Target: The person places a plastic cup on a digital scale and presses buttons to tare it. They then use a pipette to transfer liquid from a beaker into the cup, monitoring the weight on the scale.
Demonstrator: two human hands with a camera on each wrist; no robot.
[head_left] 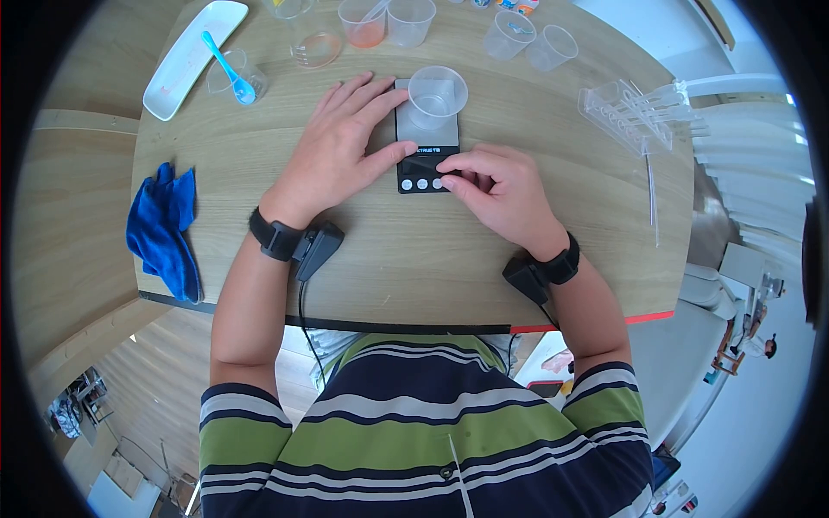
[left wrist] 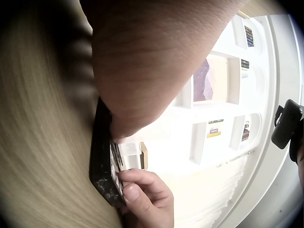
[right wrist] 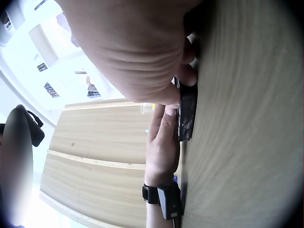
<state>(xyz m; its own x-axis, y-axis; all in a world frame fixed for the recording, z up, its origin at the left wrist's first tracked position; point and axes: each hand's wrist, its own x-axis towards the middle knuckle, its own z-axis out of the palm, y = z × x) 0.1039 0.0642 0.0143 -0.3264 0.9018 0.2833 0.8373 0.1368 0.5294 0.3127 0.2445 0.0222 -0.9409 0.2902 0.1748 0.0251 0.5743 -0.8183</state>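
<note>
A black pocket digital scale [head_left: 436, 136] with a grey platform lies on the table, and a clear plastic cup [head_left: 439, 97] stands on it. My left hand [head_left: 332, 155] lies along the scale's left side with extended fingers. Its index fingertip reaches the platform edge near the cup, and its thumb rests by the display. With thumb and index finger, my right hand [head_left: 505, 190] pinches a thin dark film [head_left: 420, 166] over the scale's front, just above its round buttons. The left wrist view shows the right hand [left wrist: 149, 197] low against the scale's side [left wrist: 102, 175].
Several clear cups [head_left: 410, 26] stand at the back, one holding pink liquid. A white tray [head_left: 160, 95] and a beaker with a blue spoon [head_left: 233, 73] are back left. A blue cloth [head_left: 161, 229] lies left; a clear rack [head_left: 626, 116] of tubes stands right.
</note>
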